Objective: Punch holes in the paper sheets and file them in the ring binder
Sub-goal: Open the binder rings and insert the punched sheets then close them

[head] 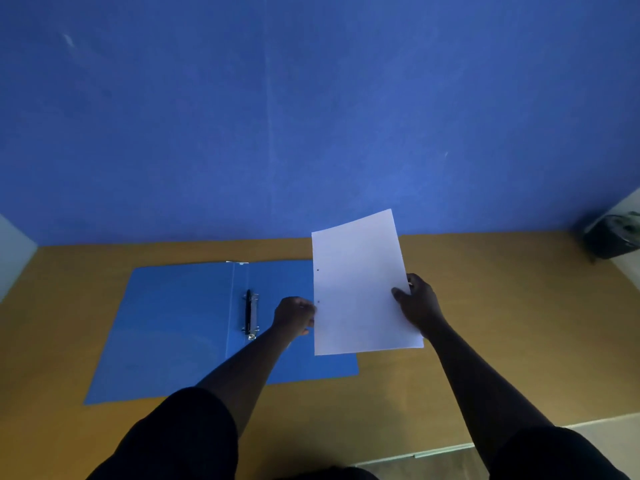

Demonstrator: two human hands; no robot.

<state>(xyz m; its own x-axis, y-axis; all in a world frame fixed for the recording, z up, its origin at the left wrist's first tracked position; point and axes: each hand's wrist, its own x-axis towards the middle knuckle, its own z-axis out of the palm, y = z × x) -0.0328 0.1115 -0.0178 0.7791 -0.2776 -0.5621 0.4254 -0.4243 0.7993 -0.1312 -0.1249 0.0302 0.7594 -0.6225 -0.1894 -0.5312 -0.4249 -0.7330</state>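
A blue ring binder (173, 327) lies open and flat on the wooden table (485, 341). Its metal ring mechanism (250, 315) runs along the spine in the middle. White paper sheets (360, 289) with two punched holes near their left edge are held tilted above the binder's right cover. My right hand (417, 303) grips the sheets at their right edge. My left hand (294, 315) pinches their left edge just below the lower hole.
A blue wall (311, 116) rises right behind the table. A dark object (611, 237), possibly the hole punch, sits at the far right corner of the table. The table's front edge runs along the lower right.
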